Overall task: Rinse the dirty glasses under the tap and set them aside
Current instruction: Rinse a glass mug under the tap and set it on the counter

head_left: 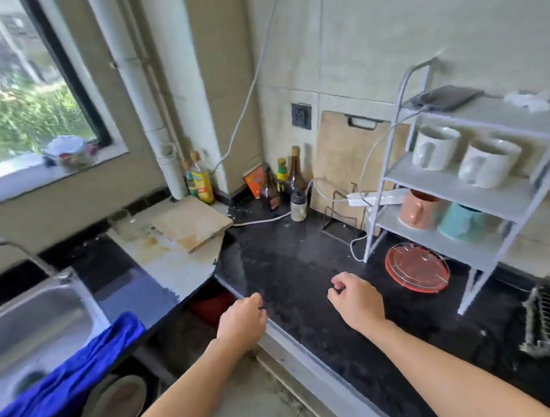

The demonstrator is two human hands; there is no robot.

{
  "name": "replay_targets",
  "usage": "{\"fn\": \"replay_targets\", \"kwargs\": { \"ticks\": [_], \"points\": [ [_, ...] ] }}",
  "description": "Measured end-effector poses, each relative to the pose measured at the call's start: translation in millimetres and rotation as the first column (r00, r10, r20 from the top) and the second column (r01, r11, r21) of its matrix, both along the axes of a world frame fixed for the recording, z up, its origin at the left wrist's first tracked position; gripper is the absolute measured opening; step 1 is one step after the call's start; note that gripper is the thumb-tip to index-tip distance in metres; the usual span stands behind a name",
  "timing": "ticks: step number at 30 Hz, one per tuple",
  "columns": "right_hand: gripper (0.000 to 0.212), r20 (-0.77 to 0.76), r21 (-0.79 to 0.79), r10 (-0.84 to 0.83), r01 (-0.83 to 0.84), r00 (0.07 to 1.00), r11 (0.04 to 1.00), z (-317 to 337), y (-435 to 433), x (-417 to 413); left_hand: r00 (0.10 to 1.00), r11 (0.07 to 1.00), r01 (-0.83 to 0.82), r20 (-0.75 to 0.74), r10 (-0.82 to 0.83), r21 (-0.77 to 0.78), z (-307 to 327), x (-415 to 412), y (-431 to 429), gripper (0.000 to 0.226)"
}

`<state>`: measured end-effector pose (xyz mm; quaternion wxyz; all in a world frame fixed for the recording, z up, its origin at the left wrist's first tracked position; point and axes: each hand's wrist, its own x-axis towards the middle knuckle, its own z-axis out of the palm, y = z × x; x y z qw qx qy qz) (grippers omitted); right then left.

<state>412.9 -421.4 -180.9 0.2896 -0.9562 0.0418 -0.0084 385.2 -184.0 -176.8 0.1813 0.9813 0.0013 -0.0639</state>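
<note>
left hand [242, 320], right hand [356, 300]: loosely curled, empty, over black speckled stone counter [302, 255]. farther left, beyond steel sink [48, 306]: clear drinking glass [124, 223] on pale worktop, just beside wooden board [192, 223]. probably light, rigid, brittle, slick when wet; grip around mid-wall, not rim.

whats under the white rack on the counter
A round red plate with a wire trivet on it lies on the black counter under the white rack. The bottom shelf hides its far edge and anything behind.
</note>
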Motion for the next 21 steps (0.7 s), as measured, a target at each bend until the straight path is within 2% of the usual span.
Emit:
{"fn": "replay_targets", "kwargs": {
  "ticks": [5,10,21],
  "points": [
    [0.026,-0.02,0.006,0.215,-0.215,0.976,0.977,-7,93,58,0.979,0.978,-0.205,-0.012,0.205,-0.045,-3,7,86,0.019],
    [0.028,-0.066,0.028,0.395,-0.394,0.916,0.919,-19,185,118,0.918,0.919,-0.395,-0.043,0.395,0.011,-7,34,158,0.023],
    [0.038,-0.173,0.022,0.652,-0.659,0.738,0.752,-32,376,204,0.748,0.748,-0.662,-0.102,0.656,-0.051,-24,59,286,0.022]
  ]
}}
